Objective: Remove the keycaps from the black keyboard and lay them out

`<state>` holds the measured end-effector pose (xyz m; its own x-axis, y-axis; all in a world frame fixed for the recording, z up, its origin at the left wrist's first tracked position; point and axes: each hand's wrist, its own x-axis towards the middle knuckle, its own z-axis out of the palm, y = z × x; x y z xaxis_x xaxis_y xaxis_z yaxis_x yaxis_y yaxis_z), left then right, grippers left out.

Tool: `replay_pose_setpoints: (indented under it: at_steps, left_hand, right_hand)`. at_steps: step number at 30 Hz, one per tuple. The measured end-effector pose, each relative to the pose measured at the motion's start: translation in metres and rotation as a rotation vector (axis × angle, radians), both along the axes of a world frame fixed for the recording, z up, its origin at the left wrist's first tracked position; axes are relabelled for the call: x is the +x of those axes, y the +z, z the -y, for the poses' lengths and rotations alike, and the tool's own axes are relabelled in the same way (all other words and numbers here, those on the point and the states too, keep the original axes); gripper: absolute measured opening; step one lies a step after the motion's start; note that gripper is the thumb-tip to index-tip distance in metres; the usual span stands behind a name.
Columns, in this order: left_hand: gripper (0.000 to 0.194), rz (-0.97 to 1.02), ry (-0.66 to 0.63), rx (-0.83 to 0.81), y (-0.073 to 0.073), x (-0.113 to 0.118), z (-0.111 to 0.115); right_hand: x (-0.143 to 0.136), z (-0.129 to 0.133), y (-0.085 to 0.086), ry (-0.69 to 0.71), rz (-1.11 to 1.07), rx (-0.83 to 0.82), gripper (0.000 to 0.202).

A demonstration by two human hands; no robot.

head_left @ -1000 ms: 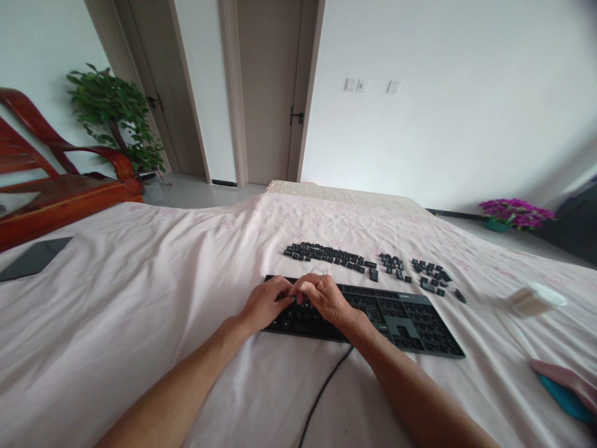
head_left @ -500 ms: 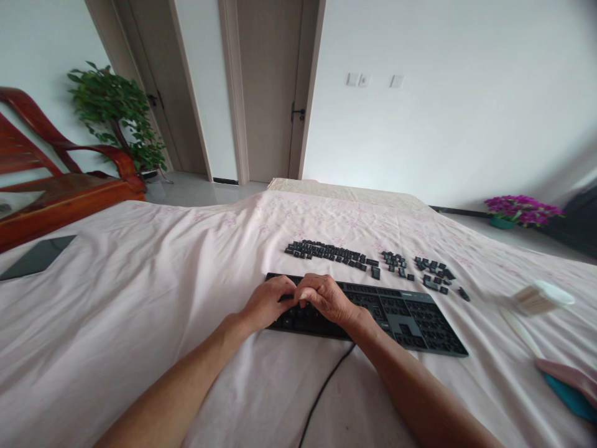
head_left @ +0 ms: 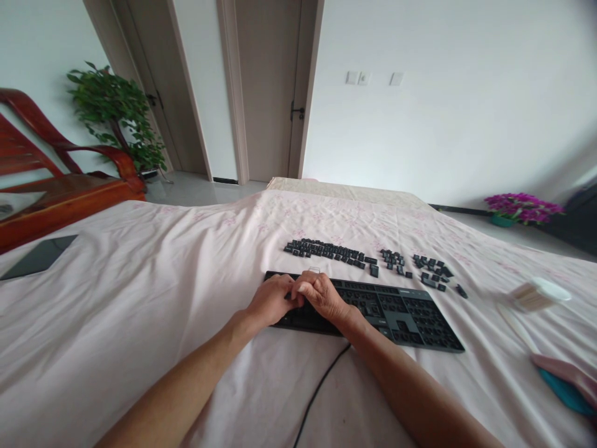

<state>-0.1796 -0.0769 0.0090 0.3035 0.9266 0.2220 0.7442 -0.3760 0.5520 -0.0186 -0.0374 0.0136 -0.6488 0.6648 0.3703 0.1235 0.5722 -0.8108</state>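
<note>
A black keyboard [head_left: 401, 317] lies on the pink cloth, its keycaps off over much of the right part. Over its left end, my left hand [head_left: 275, 298] is closed, fingertips bent down against the fingers of the other hand; what they pinch is hidden. My right hand [head_left: 321, 295] is closed beside it, above the keys. A thin wire loop [head_left: 314, 269] shows just past its knuckles, looking like the end of a keycap puller. Behind the keyboard lie loose black keycaps [head_left: 333, 250] in rows, with smaller groups of keycaps [head_left: 431, 267] to the right.
A cable [head_left: 321, 389] runs from the keyboard toward me. On the right are a clear tub of thin sticks [head_left: 538, 294] and a brush [head_left: 559, 379] with a pink and teal handle. A dark flat tablet [head_left: 40, 256] lies at left, near a wooden chair [head_left: 93, 186].
Both hands stay at the keyboard's left end, with the right hand shifted slightly left. The wire loop now shows past the right knuckles. The view has moved a little.
</note>
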Motion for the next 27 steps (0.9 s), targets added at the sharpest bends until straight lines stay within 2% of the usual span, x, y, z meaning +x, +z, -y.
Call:
replay_pose_setpoints:
  at_steps: [4, 6, 10, 14, 18, 21, 22, 25, 27]
  left_hand:
    - [0.006, -0.012, 0.078, -0.028, 0.0, 0.007, 0.001]
    - [0.006, -0.004, 0.111, -0.014, -0.002, 0.009, 0.002]
    - [0.006, 0.043, 0.103, 0.061, -0.008, 0.011, 0.007]
    - [0.012, 0.04, 0.075, 0.114, -0.006, 0.014, 0.012]
    - [0.014, 0.036, 0.053, 0.136, -0.003, 0.016, 0.015]
    - [0.004, 0.109, 0.028, 0.096, -0.006, 0.014, 0.014]
    - [0.006, 0.142, 0.02, 0.077, -0.007, 0.013, 0.013]
    - [0.029, 0.216, 0.011, 0.039, -0.009, 0.011, 0.012]
    - [0.037, 0.235, 0.014, 0.03, -0.009, 0.011, 0.011]
  right_hand:
    - [-0.001, 0.001, -0.008, -0.056, -0.105, -0.18, 0.052]
    - [-0.001, 0.002, -0.01, -0.085, -0.114, -0.199, 0.049]
    - [0.001, 0.007, -0.008, -0.154, -0.073, -0.035, 0.044]
    - [0.005, 0.014, -0.006, -0.198, -0.084, 0.125, 0.045]
    - [0.006, 0.018, -0.003, -0.258, -0.18, 0.094, 0.048]
    - [0.005, 0.019, -0.001, -0.304, -0.23, 0.055, 0.049]
    - [0.004, 0.019, 0.0, -0.325, -0.252, 0.046, 0.049]
    - [0.003, 0.019, 0.003, -0.373, -0.317, 0.031, 0.048]
    - [0.004, 0.02, 0.005, -0.392, -0.33, 0.035, 0.05]
